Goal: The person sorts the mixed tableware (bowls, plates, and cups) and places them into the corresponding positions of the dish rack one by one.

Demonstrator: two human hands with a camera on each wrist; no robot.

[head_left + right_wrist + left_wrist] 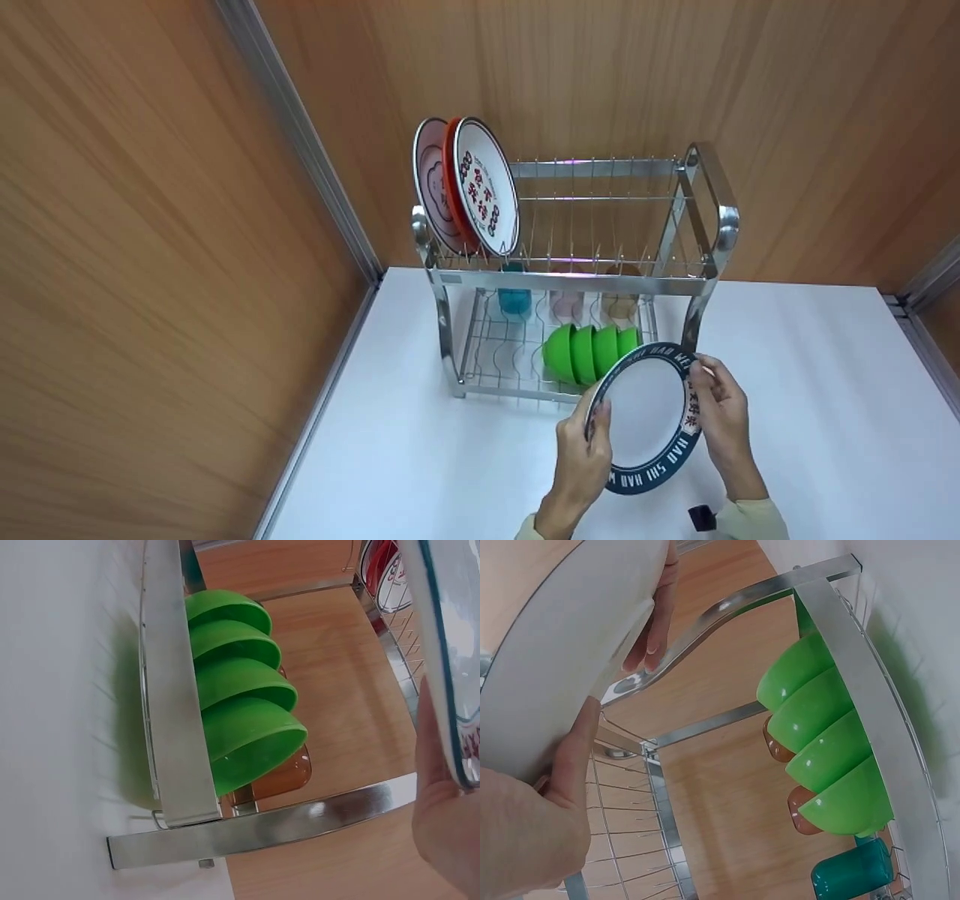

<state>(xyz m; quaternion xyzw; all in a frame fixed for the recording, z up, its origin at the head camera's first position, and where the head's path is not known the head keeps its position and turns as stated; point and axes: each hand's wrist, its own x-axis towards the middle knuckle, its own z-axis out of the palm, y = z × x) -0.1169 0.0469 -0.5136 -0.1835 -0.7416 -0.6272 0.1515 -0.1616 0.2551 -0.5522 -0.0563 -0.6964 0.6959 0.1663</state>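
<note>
In the head view, a white plate (645, 412) with a dark blue lettered rim is held tilted in front of the dish rack (570, 283). My left hand (581, 454) grips its left edge, the thumb on the face. The right hand (721, 416) pinches its upper right edge. Both wrist views show the plate partly, its pale underside (562, 652) in the left one. Several green bowls (587, 352) stand on edge in a row on the rack's lower tier, just behind the plate. Upright at the left of the upper tier are a white plate (487, 187), a red plate (452, 180) and a pinkish plate (433, 180).
Behind the bowls on the lower tier stand a blue cup (514, 300), a pink cup (566, 304) and an amber cup (619, 304). The rack stands on a white table (390, 450) near the wooden back wall (600, 75). A wooden side panel (150, 262) rises at left.
</note>
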